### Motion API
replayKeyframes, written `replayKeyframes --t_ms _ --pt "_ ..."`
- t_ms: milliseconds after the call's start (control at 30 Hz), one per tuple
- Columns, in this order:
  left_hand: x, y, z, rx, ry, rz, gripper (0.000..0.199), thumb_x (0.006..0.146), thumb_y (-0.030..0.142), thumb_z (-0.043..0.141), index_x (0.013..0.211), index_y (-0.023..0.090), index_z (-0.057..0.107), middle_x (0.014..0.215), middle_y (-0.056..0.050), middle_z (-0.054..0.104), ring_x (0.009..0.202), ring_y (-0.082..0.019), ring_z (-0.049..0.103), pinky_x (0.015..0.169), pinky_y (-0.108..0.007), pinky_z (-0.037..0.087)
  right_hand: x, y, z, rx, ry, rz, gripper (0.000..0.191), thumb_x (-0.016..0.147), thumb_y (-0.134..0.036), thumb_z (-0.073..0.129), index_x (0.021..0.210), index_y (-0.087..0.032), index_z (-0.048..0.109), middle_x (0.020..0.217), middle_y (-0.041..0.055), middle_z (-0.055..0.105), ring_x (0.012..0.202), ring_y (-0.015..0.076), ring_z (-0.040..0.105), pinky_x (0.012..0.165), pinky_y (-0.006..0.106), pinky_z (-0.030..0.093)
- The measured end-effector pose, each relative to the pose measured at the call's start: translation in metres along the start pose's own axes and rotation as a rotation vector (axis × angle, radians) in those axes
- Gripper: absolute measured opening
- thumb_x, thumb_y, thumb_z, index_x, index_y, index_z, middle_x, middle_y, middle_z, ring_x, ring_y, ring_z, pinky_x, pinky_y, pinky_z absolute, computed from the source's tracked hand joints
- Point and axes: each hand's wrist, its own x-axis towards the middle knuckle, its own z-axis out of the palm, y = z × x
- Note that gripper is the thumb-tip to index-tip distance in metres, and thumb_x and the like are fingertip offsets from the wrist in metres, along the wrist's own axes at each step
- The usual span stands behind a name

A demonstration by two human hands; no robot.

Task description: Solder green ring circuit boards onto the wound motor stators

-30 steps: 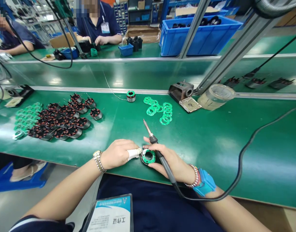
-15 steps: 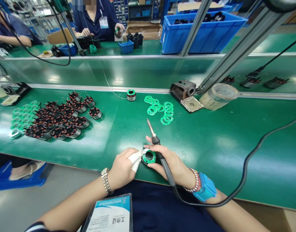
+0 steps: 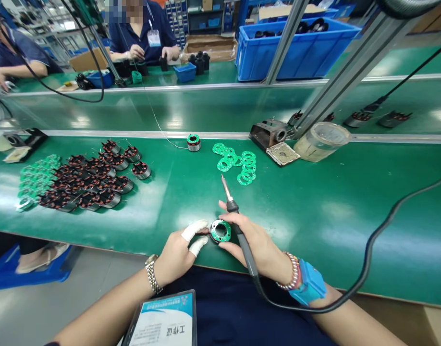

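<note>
My right hand (image 3: 265,247) holds a soldering iron (image 3: 246,250) across the palm, its bare tip pointing up and away from me. The thumb and fingers of that hand also grip a motor stator (image 3: 215,237) topped by a green ring-shaped circuit board (image 3: 225,236). At the stator's left side is my left hand (image 3: 173,252), its thumb and forefinger in white finger covers and parted. The other left fingertips are partly hidden beside the stator. Beyond the iron's tip lie several loose green ring boards (image 3: 246,168). Another stator with a green board (image 3: 193,142) stands behind them, to the left.
Many wired stators (image 3: 94,180) crowd the left of the green bench (image 3: 343,206), beside a stack of green boards (image 3: 38,180). A metal iron stand (image 3: 269,133), a sponge tray (image 3: 283,154) and a plastic tub (image 3: 322,142) stand at the back. The iron's cable (image 3: 372,245) loops right.
My left thumb and forefinger have parted from their pinch at the stator's edge. The stator has turned slightly in my right hand. Across the bench, a co-worker's hand has lowered to the table.
</note>
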Motion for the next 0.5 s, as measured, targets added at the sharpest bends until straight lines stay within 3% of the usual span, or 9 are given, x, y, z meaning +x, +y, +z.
replayKeyframes --t_ms 133,267,367,500 --pt "0.007 -0.011 -0.009 0.134 -0.001 0.248 0.019 0.085 0.017 0.048 0.103 0.017 0.056 0.088 -0.006 0.069 0.079 -0.016 0.066 0.071 -0.028 0.054 0.000 0.003 0.000 0.012 -0.024 -0.029 0.036 0.082 -0.019 0.054 0.114 -0.018 0.038 0.130 0.0198 0.044 0.117 0.0221 0.050 0.092 0.036 0.046" --pt "0.018 -0.017 -0.017 0.142 -0.057 0.360 0.018 0.086 0.017 0.046 0.100 0.017 0.058 0.086 -0.007 0.068 0.080 -0.017 0.064 0.072 -0.030 0.053 0.003 0.006 -0.002 0.009 -0.039 -0.064 0.035 0.081 -0.018 0.055 0.112 -0.015 0.039 0.128 0.0216 0.045 0.116 0.0214 0.050 0.091 0.033 0.046" --pt "0.026 -0.014 -0.015 0.098 -0.065 0.311 0.016 0.087 0.019 0.045 0.092 0.016 0.060 0.080 -0.006 0.067 0.074 -0.016 0.063 0.068 -0.029 0.052 0.003 0.006 -0.002 0.004 -0.037 -0.073 0.034 0.081 -0.018 0.054 0.113 -0.016 0.040 0.128 0.0204 0.046 0.116 0.0213 0.050 0.091 0.034 0.047" --pt "0.026 -0.001 -0.004 0.033 -0.024 0.028 0.017 0.086 0.020 0.047 0.078 0.016 0.061 0.072 -0.004 0.066 0.064 -0.014 0.061 0.060 -0.024 0.050 0.000 0.006 0.003 -0.012 -0.004 -0.058 0.034 0.082 -0.019 0.054 0.113 -0.019 0.039 0.127 0.0182 0.048 0.116 0.0216 0.050 0.091 0.036 0.047"
